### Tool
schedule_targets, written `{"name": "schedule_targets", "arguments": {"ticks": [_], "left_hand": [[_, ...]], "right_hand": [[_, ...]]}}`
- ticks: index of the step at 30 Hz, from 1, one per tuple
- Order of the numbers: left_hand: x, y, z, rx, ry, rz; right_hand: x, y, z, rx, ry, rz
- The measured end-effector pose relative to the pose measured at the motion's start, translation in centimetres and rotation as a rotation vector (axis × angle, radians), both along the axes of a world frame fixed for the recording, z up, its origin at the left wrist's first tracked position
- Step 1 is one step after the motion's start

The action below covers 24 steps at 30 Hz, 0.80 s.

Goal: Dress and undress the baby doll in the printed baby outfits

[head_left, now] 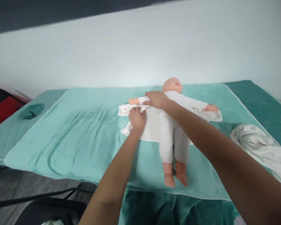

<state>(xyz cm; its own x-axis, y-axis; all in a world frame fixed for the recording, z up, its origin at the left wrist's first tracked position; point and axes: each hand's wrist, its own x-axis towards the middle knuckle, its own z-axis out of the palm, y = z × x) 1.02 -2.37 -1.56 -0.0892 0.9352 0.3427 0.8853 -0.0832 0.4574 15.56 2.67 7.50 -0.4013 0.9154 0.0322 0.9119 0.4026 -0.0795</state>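
Observation:
A baby doll [167, 125] in a white bodysuit lies on its back, arms spread, head toward the wall. Beneath it is spread a white baby shirt [151, 128] with small prints on its sleeves. My right hand [157, 99] reaches across the doll's chest, its fingers curled over the doll's arm at the left of the picture. Beside the doll, my left hand [137, 118] is closed on the shirt near the left sleeve; its fingertips are partly hidden in the cloth. The doll's other arm rests over the right sleeve [214, 116].
A light green cover [79, 131] lies over a padded table with a face hole [32, 111] at the left. A crumpled printed cloth [257, 143] is at the right. A white wall stands behind; a black chair [51, 211] is at lower left.

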Motion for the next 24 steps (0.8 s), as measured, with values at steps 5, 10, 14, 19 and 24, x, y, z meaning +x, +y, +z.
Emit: {"name": "schedule_targets", "arguments": {"ticks": [5,10,14,19,24], "left_hand": [[-1.4,1.4,-0.9,0.043,-0.463,-0.036],[-2.5,2.1,-1.4,0.043,-0.86,-0.028],[-3.5,2.9,-1.8,0.025,-1.071,-0.076],[-3.8,3.1,-2.0,0.036,-1.199,-0.02],[-3.7,2.9,-1.7,0.031,-1.326,0.026]], "right_hand": [[1.0,-1.1,-0.5,0.04,0.002,0.044],[1.6,-1.9,-0.1,0.014,0.076,0.033],[1.6,-2.2,-0.1,-0.01,0.04,0.001],[1.2,-2.3,-0.1,-0.038,0.037,-0.054],[1.3,-2.3,0.0,-0.063,0.049,-0.053]]}}
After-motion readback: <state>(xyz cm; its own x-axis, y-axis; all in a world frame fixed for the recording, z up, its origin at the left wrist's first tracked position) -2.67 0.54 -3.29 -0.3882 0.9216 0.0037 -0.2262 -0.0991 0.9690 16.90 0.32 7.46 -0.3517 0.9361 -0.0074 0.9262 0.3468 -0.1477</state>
